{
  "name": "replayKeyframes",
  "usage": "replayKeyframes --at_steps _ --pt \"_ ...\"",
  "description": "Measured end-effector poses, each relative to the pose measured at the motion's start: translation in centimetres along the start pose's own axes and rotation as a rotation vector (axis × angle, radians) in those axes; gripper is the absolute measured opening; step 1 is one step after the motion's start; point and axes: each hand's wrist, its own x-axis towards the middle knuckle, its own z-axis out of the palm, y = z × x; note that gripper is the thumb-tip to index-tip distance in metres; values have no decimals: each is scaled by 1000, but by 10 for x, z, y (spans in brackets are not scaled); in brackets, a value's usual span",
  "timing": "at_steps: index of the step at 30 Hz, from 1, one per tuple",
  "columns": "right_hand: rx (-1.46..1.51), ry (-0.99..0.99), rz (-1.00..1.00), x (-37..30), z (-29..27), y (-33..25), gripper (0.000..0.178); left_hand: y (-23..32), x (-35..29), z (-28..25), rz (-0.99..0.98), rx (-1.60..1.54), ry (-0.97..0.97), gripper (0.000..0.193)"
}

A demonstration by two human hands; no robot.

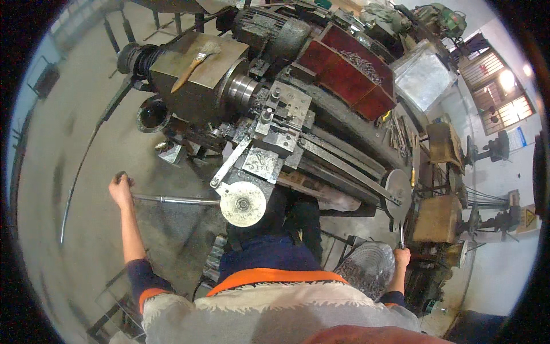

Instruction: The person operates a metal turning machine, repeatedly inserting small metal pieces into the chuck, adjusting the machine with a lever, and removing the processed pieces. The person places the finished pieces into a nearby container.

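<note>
A small metal lathe (252, 100) stands in front of me, with a tool block (279, 137) beside its bright round spindle nose (242, 90). My left hand (121, 188) is wrapped round the outer end of a metal lever (183, 200). That lever runs to a pale round disc (243, 204), joined by a flat link bar (231, 163) to the tool block. On the right, my right hand (402, 258) is closed on a short metal lever handle (401, 234) below a second disc (399, 188). A long arm (349, 171) connects this disc with the tool block.
A wooden-handled brush (192, 70) lies on the headstock. Behind the lathe is a red bin (349, 71) with metal pieces in it. A round metal tray (369, 265) of small parts is by my right forearm. Other machines (490, 150) line the right wall.
</note>
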Motion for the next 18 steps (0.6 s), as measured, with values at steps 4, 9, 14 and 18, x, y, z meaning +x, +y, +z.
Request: replayKeyframes --at_steps 4,9,14,18 --pt "31 34 -19 8 12 7 37 -2 3 2 9 -30 -7 21" --pt "22 87 -31 6 29 17 38 -9 3 -12 10 155 -68 21" --pt "67 58 -13 -8 24 7 37 1 -18 -34 -37 321 10 26" --pt "55 134 22 -18 26 2 34 12 -19 -21 -103 212 47 25"
